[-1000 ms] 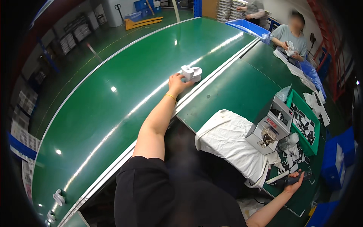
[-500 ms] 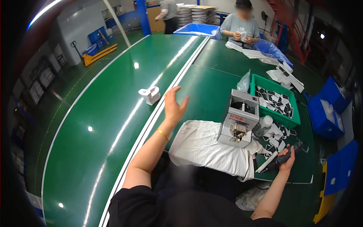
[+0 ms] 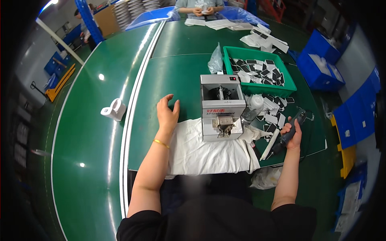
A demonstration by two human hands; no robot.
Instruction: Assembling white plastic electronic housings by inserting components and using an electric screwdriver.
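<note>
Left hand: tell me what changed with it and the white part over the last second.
The left hand let go of the white part, leaving it on the conveyor belt, and drew back, open, toward the white cloth. The right hand kept its grip on the dark tool.

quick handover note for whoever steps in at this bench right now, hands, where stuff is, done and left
Left hand: open and empty, fingers spread over the green table, just past the edge of the white cloth.
Right hand: closed around a dark electric screwdriver, tip pointing down toward the table's near edge.
Grey screw feeder stands on the cloth between the hands. Green tray of small black and white parts sits behind it; more parts lie loose beside the clear bottle.
Done: one white plastic piece lies on the conveyor belt to the left.
Left: no piece in hand; parts remain in the tray.
</note>
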